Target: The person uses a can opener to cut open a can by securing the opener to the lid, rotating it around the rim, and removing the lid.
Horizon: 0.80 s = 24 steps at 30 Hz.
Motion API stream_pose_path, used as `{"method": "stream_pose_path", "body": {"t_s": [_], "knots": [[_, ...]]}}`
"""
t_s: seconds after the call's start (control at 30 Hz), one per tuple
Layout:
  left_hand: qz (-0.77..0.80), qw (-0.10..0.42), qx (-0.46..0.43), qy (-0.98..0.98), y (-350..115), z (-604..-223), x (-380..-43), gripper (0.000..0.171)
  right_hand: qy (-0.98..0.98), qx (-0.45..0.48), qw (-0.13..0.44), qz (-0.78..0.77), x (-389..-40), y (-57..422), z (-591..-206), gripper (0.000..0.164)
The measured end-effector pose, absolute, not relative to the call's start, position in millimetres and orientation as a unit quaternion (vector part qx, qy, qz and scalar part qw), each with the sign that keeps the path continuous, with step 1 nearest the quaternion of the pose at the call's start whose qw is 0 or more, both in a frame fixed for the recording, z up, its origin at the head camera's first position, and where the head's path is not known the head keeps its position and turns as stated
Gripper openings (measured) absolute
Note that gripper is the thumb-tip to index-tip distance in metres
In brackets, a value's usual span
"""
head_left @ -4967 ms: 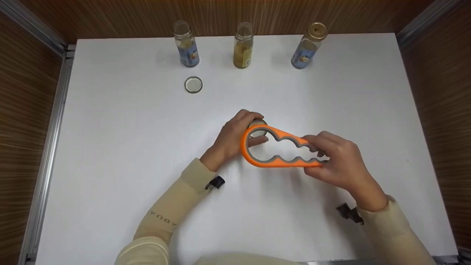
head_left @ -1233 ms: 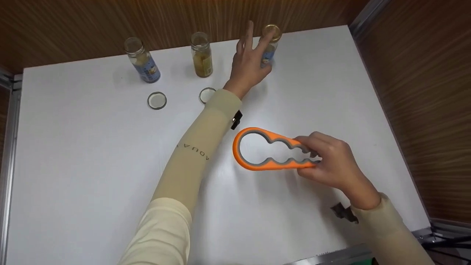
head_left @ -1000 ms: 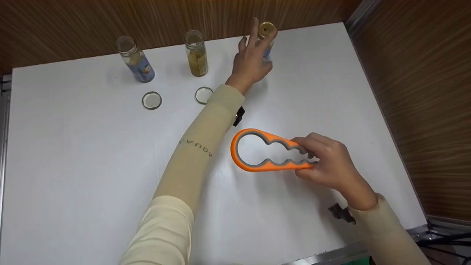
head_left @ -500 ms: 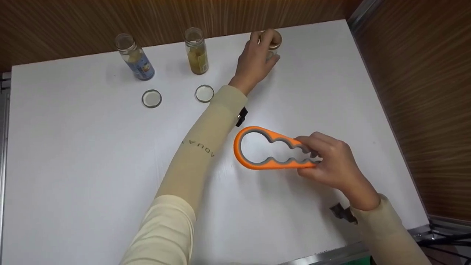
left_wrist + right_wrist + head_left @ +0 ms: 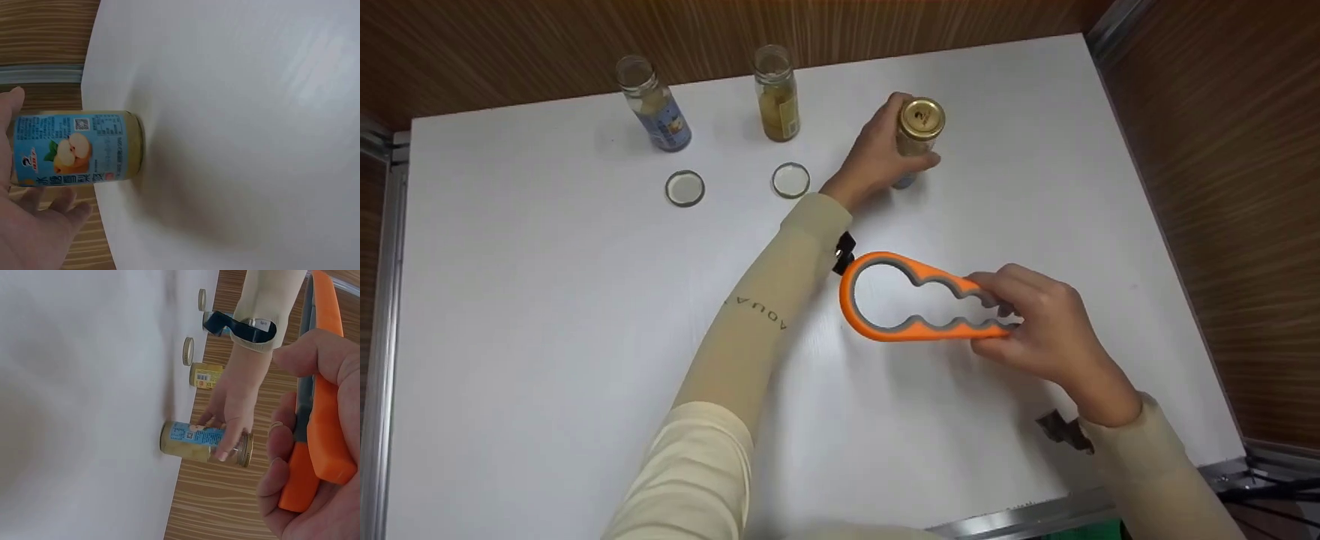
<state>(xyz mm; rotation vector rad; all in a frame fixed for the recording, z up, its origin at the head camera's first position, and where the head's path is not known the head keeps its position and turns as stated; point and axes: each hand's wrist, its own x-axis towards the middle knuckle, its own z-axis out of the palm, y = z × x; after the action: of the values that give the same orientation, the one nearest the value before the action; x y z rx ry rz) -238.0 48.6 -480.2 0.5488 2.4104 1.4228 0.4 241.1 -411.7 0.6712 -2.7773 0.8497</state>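
My left hand (image 5: 877, 154) grips a glass jar (image 5: 921, 136) near its top, fingers and thumb wrapped round it below the gold lid (image 5: 922, 118). In the left wrist view the jar's blue label (image 5: 73, 149) shows pears, and its base is close over the white table. My right hand (image 5: 1046, 322) holds an orange and grey jar opener (image 5: 877, 334) by its two wavy handles, the round loop pointing left above the table. In the right wrist view the opener's handles (image 5: 329, 422) lie between thumb and curled fingers.
Two lidless jars stand at the back: a blue-labelled jar (image 5: 664, 120) and a yellow-labelled jar (image 5: 778, 109). In front of each lies an upturned lid, the left lid (image 5: 685, 188) and the right lid (image 5: 790, 181). Wood-grain panels (image 5: 840, 30) border the white table (image 5: 585, 300).
My left hand set down a second lid, reached to the back right jar, took hold of it and brought it forward. My right hand keeps the opener in about the same place.
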Motion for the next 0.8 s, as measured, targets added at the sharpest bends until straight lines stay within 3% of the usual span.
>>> {"method": "stream_pose_path", "body": {"t_s": [0.13,0.57,0.8], "knots": [[0.534,0.171,0.194,0.805,43.2,-490.4,-225.1,0.08,-0.929,0.223,0.078,0.285,-1.4,241.4,-411.3,0.048],[0.588,0.143,0.212,0.767,14.6,-508.7,-163.0,0.066,-0.928,0.229,0.064,0.286,-10.3,240.4,-413.1,0.049],[0.651,0.158,0.233,0.705,-0.3,-513.4,-127.2,0.062,-0.923,0.238,0.072,0.293,-15.2,241.1,-413.8,0.05]]}}
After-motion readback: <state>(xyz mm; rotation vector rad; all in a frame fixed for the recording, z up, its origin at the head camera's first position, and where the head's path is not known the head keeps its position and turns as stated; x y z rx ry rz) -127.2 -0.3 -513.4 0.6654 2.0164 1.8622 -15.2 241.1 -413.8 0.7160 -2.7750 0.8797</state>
